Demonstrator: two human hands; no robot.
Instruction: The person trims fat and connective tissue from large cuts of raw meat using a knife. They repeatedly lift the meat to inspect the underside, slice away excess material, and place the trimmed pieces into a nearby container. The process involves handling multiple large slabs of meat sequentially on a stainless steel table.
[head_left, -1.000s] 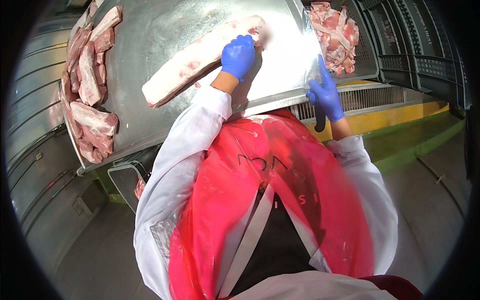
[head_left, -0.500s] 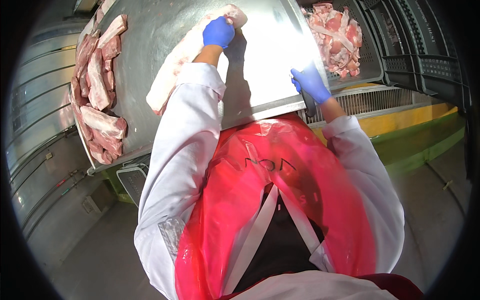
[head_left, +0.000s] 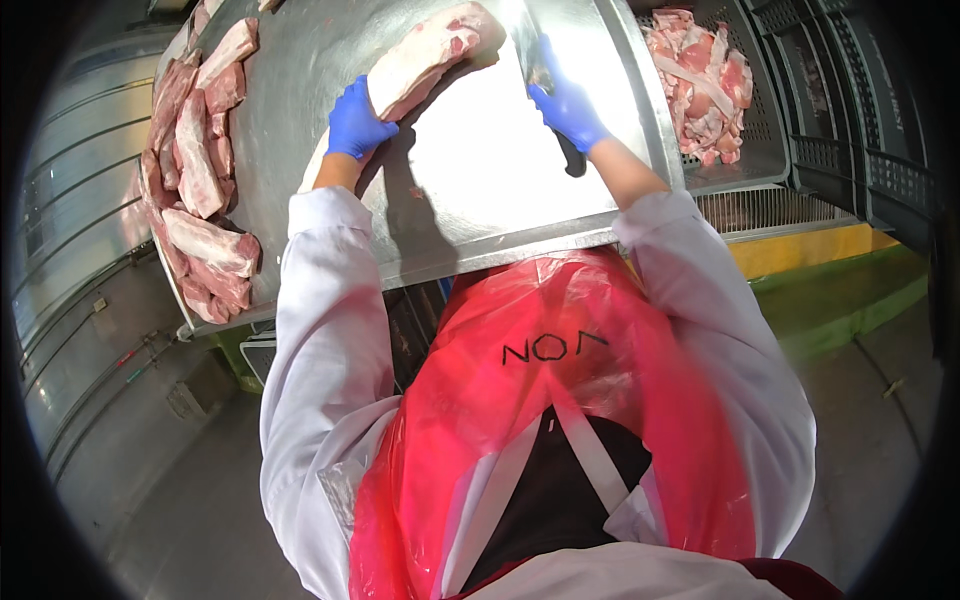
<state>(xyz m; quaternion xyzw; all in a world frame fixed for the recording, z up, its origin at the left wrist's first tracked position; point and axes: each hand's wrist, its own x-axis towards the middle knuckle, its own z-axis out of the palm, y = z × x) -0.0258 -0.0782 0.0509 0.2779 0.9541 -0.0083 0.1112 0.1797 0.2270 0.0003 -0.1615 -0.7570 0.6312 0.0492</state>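
Observation:
A long pale pork loin [head_left: 425,65] lies slantwise on the metal table, its fat side up and pinkish meat showing along the right edge. My left hand [head_left: 358,122], in a blue glove, grips it toward its near end; part of the loin is hidden under the hand and forearm. My right hand [head_left: 572,115], also blue-gloved, is closed round the dark handle of a knife [head_left: 573,160]. The blade points away from me and is partly lost in glare, to the right of the loin and apart from it.
Several meat pieces [head_left: 200,160] are piled along the table's left side. On the right, a dark perforated crate [head_left: 765,150] holds pink and white trimmings [head_left: 700,90]. The metal table's raised front edge [head_left: 500,258] runs close against my red apron [head_left: 550,320].
My left hand has shifted from the loin's far end toward its near end, and the loin has turned slightly. My right hand has brought the knife from the table's right corner leftward and farther away.

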